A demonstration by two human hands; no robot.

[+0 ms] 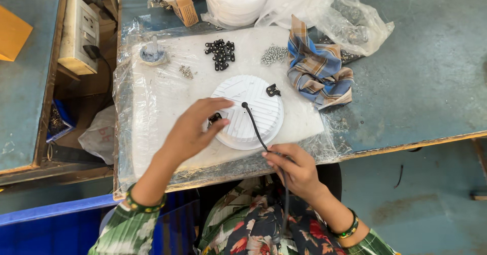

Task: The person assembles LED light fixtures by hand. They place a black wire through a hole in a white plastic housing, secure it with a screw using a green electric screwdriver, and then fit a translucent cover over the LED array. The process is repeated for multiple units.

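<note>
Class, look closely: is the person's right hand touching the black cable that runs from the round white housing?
Touching. The head view shows the right hand pinching the black cable between its fingertips, just off the rim of the round white housing.

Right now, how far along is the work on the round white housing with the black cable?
Looks done: one black clip sits on the round white housing, and the black cable runs from its centre. In hand: the left hand rests at a second clip on the rim; the right hand holds the cable. Seemingly left: spare clips and screws lie unused.
</note>
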